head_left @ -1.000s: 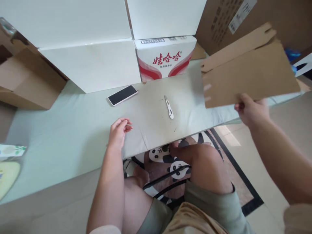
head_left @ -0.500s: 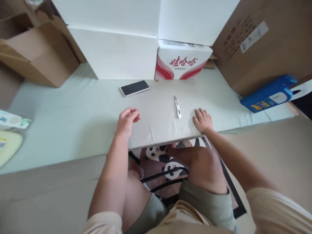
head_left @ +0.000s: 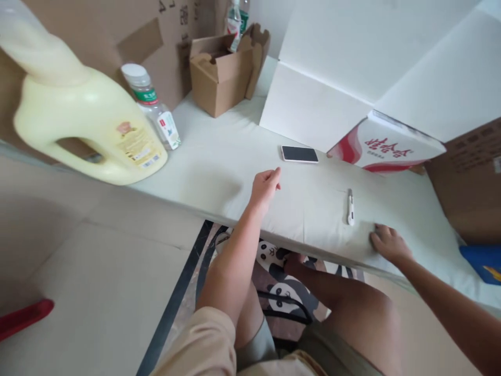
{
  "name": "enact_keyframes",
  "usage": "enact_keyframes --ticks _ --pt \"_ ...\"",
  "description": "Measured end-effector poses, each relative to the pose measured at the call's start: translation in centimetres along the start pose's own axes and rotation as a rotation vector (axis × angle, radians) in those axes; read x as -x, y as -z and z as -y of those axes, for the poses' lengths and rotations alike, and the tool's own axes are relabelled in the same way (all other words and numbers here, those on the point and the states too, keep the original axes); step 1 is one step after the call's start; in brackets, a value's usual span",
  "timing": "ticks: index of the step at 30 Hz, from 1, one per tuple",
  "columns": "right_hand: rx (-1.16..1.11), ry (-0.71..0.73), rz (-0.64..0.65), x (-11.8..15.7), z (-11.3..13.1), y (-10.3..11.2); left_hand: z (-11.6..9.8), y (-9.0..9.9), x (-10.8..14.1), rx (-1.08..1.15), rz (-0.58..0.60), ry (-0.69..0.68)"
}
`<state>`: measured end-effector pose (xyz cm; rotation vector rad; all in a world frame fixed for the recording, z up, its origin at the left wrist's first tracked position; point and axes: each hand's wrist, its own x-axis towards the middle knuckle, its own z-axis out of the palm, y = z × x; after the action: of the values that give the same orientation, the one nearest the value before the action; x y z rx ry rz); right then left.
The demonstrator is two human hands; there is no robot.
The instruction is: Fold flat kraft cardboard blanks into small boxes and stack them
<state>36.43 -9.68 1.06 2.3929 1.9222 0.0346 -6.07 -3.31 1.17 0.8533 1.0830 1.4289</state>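
Nearby, hands [head_left: 265,188] by phone [head_left: 299,154] and white cutter [head_left: 350,207], cloth-covered table [head_left: 199,183].

Soft, fairly even daylight, faint shadows beside the hands [head_left: 266,187], mild overall blur, wide-angle stretching toward the edges.

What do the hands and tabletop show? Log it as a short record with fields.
Left hand: fingers curled, nearest the phone
Right hand: on the covered table, nearest the white cutter
Phone: screen up, before a white box
Left side: yellow jug, clear bottle, open cardboard box
Right side: red-and-white carton
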Motion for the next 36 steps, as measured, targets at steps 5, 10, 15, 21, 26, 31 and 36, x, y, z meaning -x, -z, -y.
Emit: enact_keyframes --ticks 5,10,15,21,26,31,36 --pt "-0.094 0.109 -0.055 -5.0 6.8 5.8 -0.8 0.4 -0.1 0.195 -0.047 0.014" --pt "-0.164 0.424 -0.098 -10.7 23.0 7.8 -1.2 1.3 -0.6 0.215 -0.143 0.131" --pt "-0.242 0.700 -0.083 -14.3 42.6 8.5 -2.2 2.9 -1.1 0.235 -0.228 0.200" --pt "-0.381 0.702 -0.057 -15.3 58.6 12.8 -3.0 4.7 -1.5 0.237 -0.254 0.263" --pt "-0.456 0.561 -0.011 -16.0 59.7 13.9 -3.1 5.3 -1.8 0.226 -0.270 0.277" --pt "-0.438 0.675 -0.074 -15.1 53.5 12.3 -3.0 4.3 -1.7 0.219 -0.247 0.229" --pt "-0.435 0.874 -0.227 -12.7 42.6 10.0 -2.5 3.4 -0.8 0.046 -0.621 -0.288"
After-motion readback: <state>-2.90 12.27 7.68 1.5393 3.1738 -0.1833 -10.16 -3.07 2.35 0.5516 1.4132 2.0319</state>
